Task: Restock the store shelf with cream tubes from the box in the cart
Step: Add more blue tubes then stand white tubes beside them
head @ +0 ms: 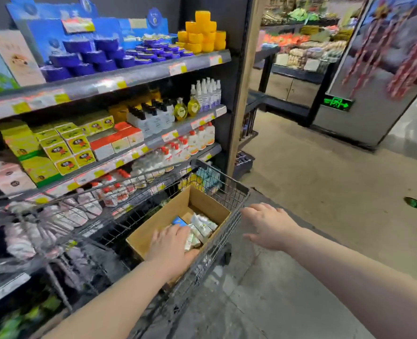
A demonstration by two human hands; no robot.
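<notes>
Reaching into the cardboard box (pixel 178 211) in the cart (pixel 229 199), we lay our left grip (pixel 170 243) over the cream tubes (pixel 203 226) heaped at its near end; whether it holds one we cannot tell. Our right grip (pixel 268 223) hovers spread wide beside the cart's rim, likely to steady it by the shelf (pixel 139 75).

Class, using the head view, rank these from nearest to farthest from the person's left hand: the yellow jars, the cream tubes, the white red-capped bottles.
1. cream tubes: in the box, right at the left hand.
2. white red-capped bottles: on the lower shelf, just above the cart.
3. yellow jars: stacked on the top shelf, highest up.
</notes>
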